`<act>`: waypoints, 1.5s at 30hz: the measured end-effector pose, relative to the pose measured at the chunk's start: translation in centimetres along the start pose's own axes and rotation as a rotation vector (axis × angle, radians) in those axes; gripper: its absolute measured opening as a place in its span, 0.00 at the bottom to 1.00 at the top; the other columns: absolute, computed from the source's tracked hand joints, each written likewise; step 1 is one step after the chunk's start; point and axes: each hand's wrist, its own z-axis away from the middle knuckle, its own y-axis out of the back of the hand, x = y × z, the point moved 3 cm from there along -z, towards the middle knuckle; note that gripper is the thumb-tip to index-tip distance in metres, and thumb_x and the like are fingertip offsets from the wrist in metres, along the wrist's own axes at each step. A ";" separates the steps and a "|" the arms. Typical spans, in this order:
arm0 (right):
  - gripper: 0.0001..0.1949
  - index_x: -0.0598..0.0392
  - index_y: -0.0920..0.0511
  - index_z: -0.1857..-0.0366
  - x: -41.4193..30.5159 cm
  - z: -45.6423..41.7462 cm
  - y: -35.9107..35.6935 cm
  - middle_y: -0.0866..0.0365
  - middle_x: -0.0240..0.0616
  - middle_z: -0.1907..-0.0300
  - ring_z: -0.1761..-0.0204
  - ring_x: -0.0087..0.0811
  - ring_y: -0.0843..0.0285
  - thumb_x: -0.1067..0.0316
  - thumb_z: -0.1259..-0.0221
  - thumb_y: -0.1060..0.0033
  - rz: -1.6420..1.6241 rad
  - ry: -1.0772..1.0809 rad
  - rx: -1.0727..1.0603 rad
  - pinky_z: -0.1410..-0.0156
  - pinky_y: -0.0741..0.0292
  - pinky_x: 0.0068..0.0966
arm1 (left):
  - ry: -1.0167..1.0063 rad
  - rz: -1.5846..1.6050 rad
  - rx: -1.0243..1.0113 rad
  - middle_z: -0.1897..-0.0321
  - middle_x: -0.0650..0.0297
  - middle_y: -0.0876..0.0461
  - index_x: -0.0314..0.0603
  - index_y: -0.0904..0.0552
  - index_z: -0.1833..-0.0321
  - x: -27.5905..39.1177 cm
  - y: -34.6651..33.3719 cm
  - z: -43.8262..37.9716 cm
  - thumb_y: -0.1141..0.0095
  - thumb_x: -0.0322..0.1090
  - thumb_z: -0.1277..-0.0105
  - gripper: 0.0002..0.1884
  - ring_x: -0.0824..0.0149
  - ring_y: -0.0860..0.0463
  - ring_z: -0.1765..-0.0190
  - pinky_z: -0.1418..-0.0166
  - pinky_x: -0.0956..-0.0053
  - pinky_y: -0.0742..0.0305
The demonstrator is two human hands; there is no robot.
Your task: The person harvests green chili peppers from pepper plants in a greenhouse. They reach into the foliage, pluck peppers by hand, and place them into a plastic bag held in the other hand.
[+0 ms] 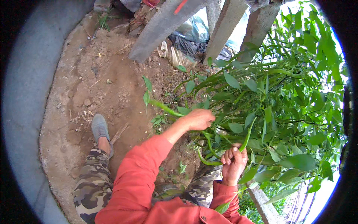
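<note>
A long green pepper [167, 109], blurred at its far end, sticks out from under my left hand [197, 119]. The fingers of that hand are curled at the edge of the leafy pepper plants [235, 98], and the palm is hidden. Lower and to the right, my right hand [235, 162] grips several long green peppers. One held pepper [249, 134] points up past the thumb, while a curved one [208, 161] juts out to the left. Another bent green pepper [209, 144] runs down toward the right fingers; its lower end is partly hidden.
Concrete posts [165, 28] lean at the top, with plastic sheeting [193, 30] behind them. Bare soil [120, 81] lies left of the plants, bordered by a grey concrete strip [28, 98]. My left shoe [100, 127] rests on the soil near a wood stick [119, 133].
</note>
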 end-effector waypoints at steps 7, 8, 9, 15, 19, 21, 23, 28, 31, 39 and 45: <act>0.05 0.58 0.31 0.64 1.2 -1.0 1.2 0.40 0.29 0.84 0.87 0.19 0.47 0.72 0.42 0.53 -0.001 -0.018 0.040 0.82 0.44 0.17 | -0.096 0.651 0.214 0.70 0.64 0.28 0.36 0.25 0.66 3.4 5.8 -0.9 0.46 0.34 0.41 0.08 0.69 0.25 0.71 0.67 0.73 0.29; 0.04 0.58 0.31 0.64 1.2 -0.9 1.5 0.40 0.29 0.84 0.87 0.19 0.48 0.72 0.42 0.53 -0.007 -0.009 0.053 0.82 0.45 0.17 | -0.044 0.422 0.313 0.70 0.60 0.26 0.36 0.25 0.65 1.9 6.0 -1.5 0.45 0.33 0.44 0.09 0.64 0.23 0.69 0.66 0.69 0.28; 0.05 0.58 0.31 0.64 1.2 -0.9 1.4 0.40 0.29 0.84 0.87 0.19 0.48 0.72 0.42 0.53 -0.002 -0.009 0.045 0.82 0.45 0.17 | 0.008 0.185 0.420 0.69 0.56 0.24 0.36 0.24 0.65 0.0 5.8 -1.8 0.44 0.33 0.47 0.10 0.59 0.22 0.68 0.65 0.64 0.28; 0.04 0.57 0.30 0.65 0.8 -1.0 1.2 0.39 0.29 0.84 0.87 0.18 0.48 0.73 0.42 0.52 0.033 -0.005 0.060 0.82 0.45 0.17 | 0.315 0.281 -0.005 0.63 0.51 0.20 0.44 0.21 0.54 -6.5 -3.5 -1.3 0.47 0.31 0.52 0.19 0.52 0.21 0.58 0.54 0.64 0.27; 0.04 0.57 0.30 0.65 1.0 -1.1 0.9 0.39 0.28 0.85 0.88 0.18 0.48 0.73 0.42 0.52 0.036 -0.007 0.057 0.82 0.45 0.17 | 0.395 0.113 0.012 0.65 0.51 0.20 0.41 0.21 0.59 -5.8 -3.3 -1.6 0.46 0.30 0.52 0.15 0.50 0.21 0.59 0.56 0.62 0.27; 0.04 0.57 0.30 0.65 1.0 -0.9 0.7 0.40 0.28 0.85 0.88 0.18 0.49 0.73 0.42 0.53 0.022 -0.017 0.040 0.83 0.45 0.17 | 0.350 -0.087 0.059 0.66 0.51 0.20 0.40 0.21 0.63 -4.1 -1.6 -1.5 0.45 0.30 0.52 0.12 0.50 0.22 0.60 0.57 0.61 0.27; 0.03 0.57 0.30 0.65 1.1 -1.0 0.5 0.40 0.28 0.86 0.88 0.18 0.49 0.73 0.42 0.53 0.022 -0.022 0.028 0.83 0.45 0.16 | 0.241 -0.119 0.213 0.69 0.52 0.22 0.41 0.21 0.66 -2.3 0.7 -1.4 0.45 0.30 0.51 0.08 0.50 0.22 0.63 0.60 0.60 0.27; 0.07 0.58 0.29 0.64 0.9 -1.6 0.3 0.33 0.31 0.83 0.87 0.20 0.41 0.69 0.43 0.47 -0.029 -0.035 -0.112 0.81 0.37 0.19 | 0.236 -0.284 0.611 0.76 0.55 0.26 0.40 0.23 0.71 2.6 9.3 0.7 0.45 0.29 0.50 0.04 0.51 0.24 0.66 0.63 0.59 0.29; 0.13 0.62 0.29 0.59 0.3 -1.9 -1.0 0.24 0.44 0.70 0.77 0.30 0.26 0.67 0.44 0.45 0.053 0.048 -0.104 0.68 0.25 0.26 | 0.072 -0.043 0.656 0.73 0.53 0.24 0.38 0.25 0.66 8.0 12.4 2.7 0.49 0.23 0.51 0.08 0.50 0.24 0.67 0.63 0.61 0.29; 0.26 0.62 0.36 0.47 1.5 -0.9 -2.2 0.25 0.38 0.59 0.64 0.29 0.25 0.64 0.49 0.38 0.055 0.063 -0.085 0.59 0.26 0.26 | 0.082 1.066 0.810 0.76 0.67 0.26 0.36 0.26 0.66 12.0 5.3 0.5 0.49 0.27 0.39 0.02 0.76 0.27 0.70 0.65 0.79 0.30; 0.16 0.61 0.32 0.60 -2.6 -1.9 2.4 0.37 0.29 0.84 0.89 0.18 0.45 0.68 0.49 0.38 0.055 -0.098 -0.150 0.84 0.43 0.17 | 0.235 0.677 0.416 0.68 0.59 0.21 0.36 0.23 0.64 -0.7 3.0 1.2 0.47 0.29 0.44 0.06 0.70 0.22 0.63 0.59 0.75 0.27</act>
